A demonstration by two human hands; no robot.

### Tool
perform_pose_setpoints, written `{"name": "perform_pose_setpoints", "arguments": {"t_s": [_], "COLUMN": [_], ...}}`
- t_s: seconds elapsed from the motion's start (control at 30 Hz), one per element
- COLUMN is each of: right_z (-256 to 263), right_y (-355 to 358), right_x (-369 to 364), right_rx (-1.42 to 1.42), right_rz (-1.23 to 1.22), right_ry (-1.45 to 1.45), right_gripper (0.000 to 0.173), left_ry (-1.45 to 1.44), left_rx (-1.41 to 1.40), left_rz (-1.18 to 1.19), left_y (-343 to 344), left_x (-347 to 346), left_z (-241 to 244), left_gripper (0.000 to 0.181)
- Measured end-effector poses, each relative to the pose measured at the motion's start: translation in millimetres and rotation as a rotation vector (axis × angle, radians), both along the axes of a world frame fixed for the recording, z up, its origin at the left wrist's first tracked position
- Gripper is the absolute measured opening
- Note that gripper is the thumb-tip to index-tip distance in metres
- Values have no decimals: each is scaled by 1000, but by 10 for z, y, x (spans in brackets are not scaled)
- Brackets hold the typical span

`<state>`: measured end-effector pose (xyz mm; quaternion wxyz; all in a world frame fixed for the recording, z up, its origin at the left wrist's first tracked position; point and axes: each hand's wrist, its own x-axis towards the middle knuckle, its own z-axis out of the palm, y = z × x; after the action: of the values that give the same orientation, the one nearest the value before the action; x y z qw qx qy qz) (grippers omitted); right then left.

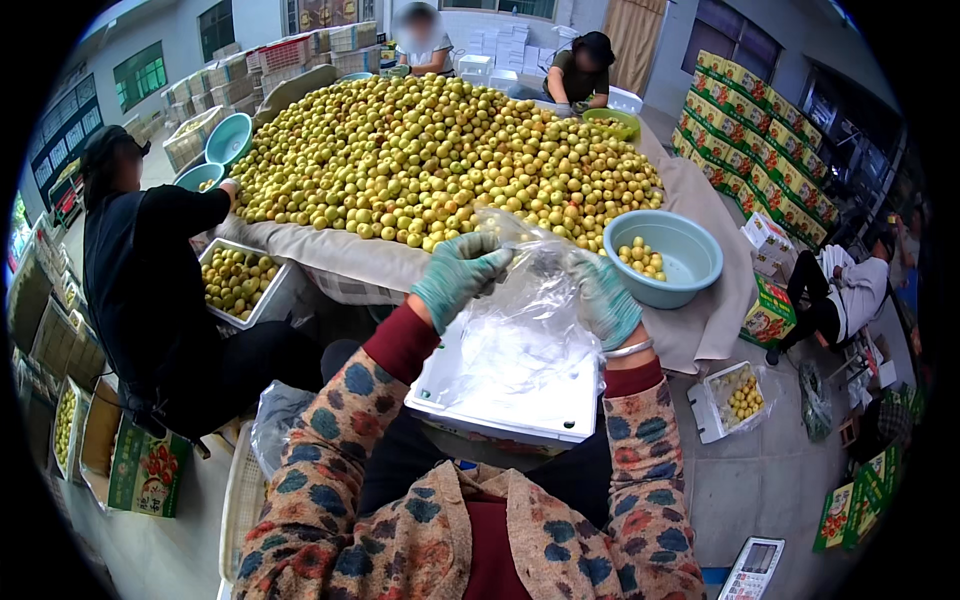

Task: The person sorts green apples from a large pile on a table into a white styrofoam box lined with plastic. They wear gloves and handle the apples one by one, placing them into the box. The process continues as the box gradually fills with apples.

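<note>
Both of my hands wear knit work gloves with green coating. My left hand (463, 276) pinches one side of a thin clear plastic bag (517, 300), and my right hand (606, 294) grips its other side. The bag's lower part lies over a white foam box (499, 401) in front of my lap; what is under the film inside it cannot be made out. Past my hands, a large heap of yellow-green jujube-like fruit (450, 165) covers a cloth-draped table. A light blue plastic basin (686, 255) with some fruit stands right of my right hand.
A person (150, 262) in black reaches to the heap at left, beside a foam box of fruit (238, 281). Two people (583, 71) are across the heap. Printed cartons (757, 135) are stacked at right. A small fruit box (739, 401) and a calculator-like device (752, 570) lie at lower right.
</note>
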<state>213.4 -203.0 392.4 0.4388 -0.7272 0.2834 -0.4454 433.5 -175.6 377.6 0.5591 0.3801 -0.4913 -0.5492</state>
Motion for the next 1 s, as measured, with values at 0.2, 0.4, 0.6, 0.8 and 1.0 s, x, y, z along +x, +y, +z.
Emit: {"name": "perform_pose_setpoints", "arguments": {"t_s": [0.2, 0.4, 0.6, 0.8, 1.0], "right_z": [-293, -352, -528, -781, -729], "right_y": [-252, -353, -589, -665, -402], "right_x": [-156, -182, -617, -1058, -1058], "right_rx": [90, 285, 168, 277, 361], "right_rz": [-108, -137, -385, -399, -391], "right_ry": [-24, -165, -295, -495, -653], "right_gripper": [21, 20, 20, 16, 25], "left_ry": [16, 155, 51, -190, -485], "left_rx": [-67, -69, -196, -413, -243], "left_rz": [61, 125, 471, 466, 744], "left_y": [-26, -11, -140, -336, 16], "left_x": [195, 391, 794, 1101, 716], "left_z": [39, 82, 94, -121, -60], "left_gripper": [16, 20, 19, 15, 35]}}
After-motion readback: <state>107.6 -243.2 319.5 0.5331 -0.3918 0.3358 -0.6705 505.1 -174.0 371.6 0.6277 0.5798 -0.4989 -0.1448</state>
